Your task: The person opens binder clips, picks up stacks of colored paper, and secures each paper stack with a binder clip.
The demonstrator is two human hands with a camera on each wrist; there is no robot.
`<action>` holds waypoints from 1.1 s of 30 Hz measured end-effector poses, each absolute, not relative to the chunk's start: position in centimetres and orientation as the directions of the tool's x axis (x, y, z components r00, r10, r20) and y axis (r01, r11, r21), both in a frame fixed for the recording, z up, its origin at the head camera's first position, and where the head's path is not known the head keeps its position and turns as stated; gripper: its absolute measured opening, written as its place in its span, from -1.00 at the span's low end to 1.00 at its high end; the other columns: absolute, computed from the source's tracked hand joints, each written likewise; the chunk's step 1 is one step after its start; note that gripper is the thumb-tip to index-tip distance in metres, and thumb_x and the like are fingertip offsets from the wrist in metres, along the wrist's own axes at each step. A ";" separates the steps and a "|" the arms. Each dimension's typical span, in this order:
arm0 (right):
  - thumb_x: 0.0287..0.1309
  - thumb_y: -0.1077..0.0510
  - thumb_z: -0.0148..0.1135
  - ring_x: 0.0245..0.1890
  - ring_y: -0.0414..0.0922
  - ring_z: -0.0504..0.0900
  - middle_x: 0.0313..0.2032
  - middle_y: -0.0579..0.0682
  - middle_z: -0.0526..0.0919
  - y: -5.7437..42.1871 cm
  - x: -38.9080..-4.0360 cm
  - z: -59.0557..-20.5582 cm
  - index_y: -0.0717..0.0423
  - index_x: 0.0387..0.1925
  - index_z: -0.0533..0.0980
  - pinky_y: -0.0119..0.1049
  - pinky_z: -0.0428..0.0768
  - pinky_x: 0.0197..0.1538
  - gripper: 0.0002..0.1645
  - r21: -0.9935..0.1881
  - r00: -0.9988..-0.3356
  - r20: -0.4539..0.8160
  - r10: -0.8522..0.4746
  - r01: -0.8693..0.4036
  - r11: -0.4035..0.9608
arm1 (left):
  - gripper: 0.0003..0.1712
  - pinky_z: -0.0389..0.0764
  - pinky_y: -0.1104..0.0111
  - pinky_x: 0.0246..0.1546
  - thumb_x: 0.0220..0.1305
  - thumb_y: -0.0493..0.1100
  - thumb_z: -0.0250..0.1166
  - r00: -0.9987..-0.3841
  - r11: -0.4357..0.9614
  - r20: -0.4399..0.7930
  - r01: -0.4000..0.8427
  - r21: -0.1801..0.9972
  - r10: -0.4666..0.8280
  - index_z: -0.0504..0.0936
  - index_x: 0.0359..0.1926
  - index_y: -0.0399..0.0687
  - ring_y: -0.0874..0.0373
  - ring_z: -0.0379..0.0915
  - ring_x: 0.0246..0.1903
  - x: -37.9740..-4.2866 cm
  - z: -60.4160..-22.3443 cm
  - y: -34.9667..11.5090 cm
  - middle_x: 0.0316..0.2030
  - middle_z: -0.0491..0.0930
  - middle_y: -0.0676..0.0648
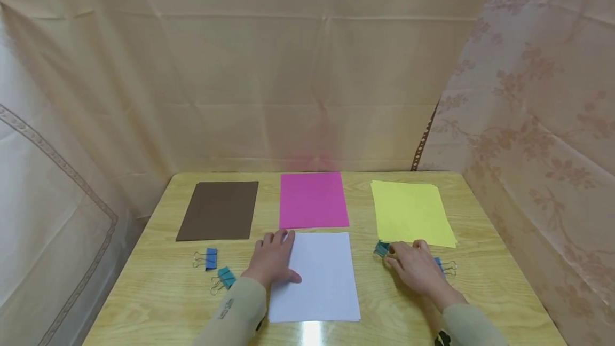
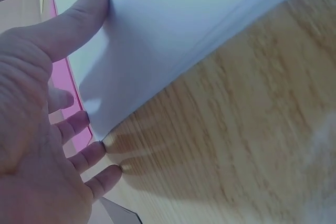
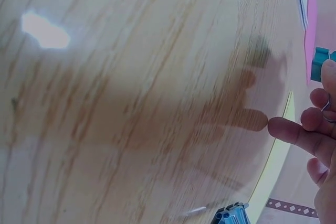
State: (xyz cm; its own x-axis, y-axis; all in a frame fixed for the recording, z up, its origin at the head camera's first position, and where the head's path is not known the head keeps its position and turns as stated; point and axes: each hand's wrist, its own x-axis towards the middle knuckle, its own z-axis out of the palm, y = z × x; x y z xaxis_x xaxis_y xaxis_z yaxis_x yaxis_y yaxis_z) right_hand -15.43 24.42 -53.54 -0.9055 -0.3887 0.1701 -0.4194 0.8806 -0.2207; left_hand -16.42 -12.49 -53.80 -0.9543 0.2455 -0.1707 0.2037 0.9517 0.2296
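A stack of white paper (image 1: 322, 282) lies at the front middle of the table. My left hand (image 1: 271, 260) rests along its left edge, thumb on the top sheet and fingers spread at the far left corner. In the left wrist view, the fingertips (image 2: 97, 153) are right at the paper's corner. My right hand (image 1: 415, 268) pinches a teal binder clip (image 1: 381, 249) by its wire handles, to the right of the stack. The right wrist view shows that same teal clip (image 3: 318, 67) beyond the thumb. A blue binder clip (image 1: 439, 265) is partly hidden behind my right hand.
Along the back lie brown paper (image 1: 218, 210), magenta paper (image 1: 313, 200) and yellow paper (image 1: 413, 212). Left of my left hand are another blue binder clip (image 1: 211, 259) and another teal one (image 1: 226, 277). Cloth curtains (image 1: 307, 95) hang behind and beside the wooden table (image 1: 158, 303).
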 end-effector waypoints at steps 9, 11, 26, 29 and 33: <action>0.33 0.04 0.33 -0.33 -0.16 0.65 -0.33 -0.15 0.70 24.5 -15.5 -53.5 -0.05 -0.23 0.49 0.08 0.33 0.10 -0.84 -0.232 -0.915 0.136 -0.379 -0.401 0.886 | 0.35 0.30 -0.12 0.34 -0.32 0.39 0.68 -0.954 0.955 -0.188 0.189 0.230 0.234 0.35 0.46 -0.11 -0.24 0.18 0.35 -16.3 -53.6 -12.8 0.39 0.28 -0.22; 0.33 0.04 0.33 -0.33 -0.16 0.65 -0.33 -0.16 0.71 24.5 -15.5 -53.5 -0.05 -0.23 0.49 0.08 0.33 0.10 -0.84 -0.234 -0.916 0.134 -0.379 -0.401 0.886 | 0.35 0.29 -0.12 0.35 -0.34 0.37 0.70 -0.953 0.954 -0.192 0.187 0.236 0.235 0.36 0.45 -0.13 -0.25 0.17 0.36 -16.2 -53.5 -12.9 0.39 0.28 -0.23; 0.33 0.04 0.33 -0.39 -0.23 0.58 -0.34 -0.21 0.65 24.5 -15.4 -53.4 -0.10 -0.26 0.45 0.08 0.31 0.09 -0.82 -0.236 -0.909 0.137 -0.393 -0.415 0.879 | 0.39 0.24 -0.14 0.36 -0.38 0.35 0.72 -0.956 0.945 -0.200 0.152 0.290 0.216 0.31 0.43 -0.20 -0.27 0.15 0.35 -16.0 -53.4 -13.2 0.37 0.29 -0.25; 0.33 0.03 0.33 -0.38 -0.22 0.59 -0.34 -0.20 0.67 24.4 -15.4 -53.4 -0.09 -0.25 0.46 0.08 0.31 0.09 -0.83 -0.236 -0.913 0.123 -0.389 -0.407 0.882 | 0.39 0.24 -0.13 0.36 -0.38 0.34 0.73 -0.954 0.943 -0.206 0.151 0.295 0.217 0.31 0.43 -0.20 -0.26 0.16 0.35 -16.2 -53.4 -13.1 0.36 0.29 -0.25; 0.33 0.04 0.33 -0.35 -0.20 0.60 -0.32 -0.18 0.68 24.5 -15.4 -53.4 -0.09 -0.24 0.46 0.08 0.32 0.08 -0.83 -0.237 -0.914 0.115 -0.390 -0.407 0.882 | 0.38 0.26 -0.13 0.35 -0.38 0.34 0.73 -0.953 0.945 -0.212 0.149 0.289 0.215 0.33 0.41 -0.20 -0.26 0.18 0.32 -16.3 -53.5 -13.2 0.33 0.32 -0.25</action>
